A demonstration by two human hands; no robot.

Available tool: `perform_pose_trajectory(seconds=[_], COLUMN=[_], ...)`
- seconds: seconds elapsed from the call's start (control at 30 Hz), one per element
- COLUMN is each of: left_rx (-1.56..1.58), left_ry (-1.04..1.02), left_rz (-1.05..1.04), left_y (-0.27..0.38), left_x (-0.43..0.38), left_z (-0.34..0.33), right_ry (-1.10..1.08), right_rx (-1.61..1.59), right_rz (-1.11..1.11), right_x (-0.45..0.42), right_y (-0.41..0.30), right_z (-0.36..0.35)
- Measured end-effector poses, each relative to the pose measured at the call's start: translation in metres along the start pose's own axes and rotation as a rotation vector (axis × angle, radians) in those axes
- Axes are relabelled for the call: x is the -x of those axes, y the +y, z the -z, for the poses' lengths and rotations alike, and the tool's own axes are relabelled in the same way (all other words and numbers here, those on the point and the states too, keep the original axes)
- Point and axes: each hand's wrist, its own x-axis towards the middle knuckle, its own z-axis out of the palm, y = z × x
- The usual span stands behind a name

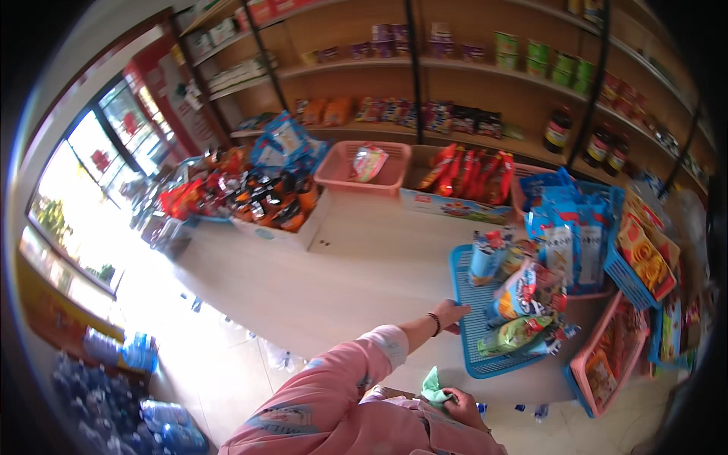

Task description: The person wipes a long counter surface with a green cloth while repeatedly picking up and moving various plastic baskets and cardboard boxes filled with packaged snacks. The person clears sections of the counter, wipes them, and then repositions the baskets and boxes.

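Note:
My left hand (451,315) grips the left rim of a blue plastic basket (470,364) on the pale table (364,273). Several snack bags lie in this basket, among them a light blue bag (482,266) and a green bag (512,335). Close to my body, at the table's near edge, my right hand (463,406) holds a light green cloth (433,387). The thumb of my left hand lies over the rim; its other fingers are partly hidden beneath it.
A pink basket (364,185) and cartons of packets line the table's far side. Baskets of blue bags (560,227) crowd the right, beside a tilted pink basket (591,392). Shelves (466,65) with goods stand behind. Bottled water (176,432) lies on the floor at left.

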Motion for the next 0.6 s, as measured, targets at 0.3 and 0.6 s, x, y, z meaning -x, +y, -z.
perform_pose_trajectory(seconds=[0.3,0.6], left_rx=[-0.139,-0.161], left_ry=[0.373,0.507], left_rz=[-0.522,-0.57], left_y=[-0.073,-0.175], left_x=[0.123,0.235], left_z=[0.022,0.125], right_ry=[0.115,-0.379], right_rx=[0.338,0.154], right_rz=[0.449,0.333], right_x=[-0.066,-0.085], right_y=[-0.023,-0.058], right_z=[-0.035,-0.152])
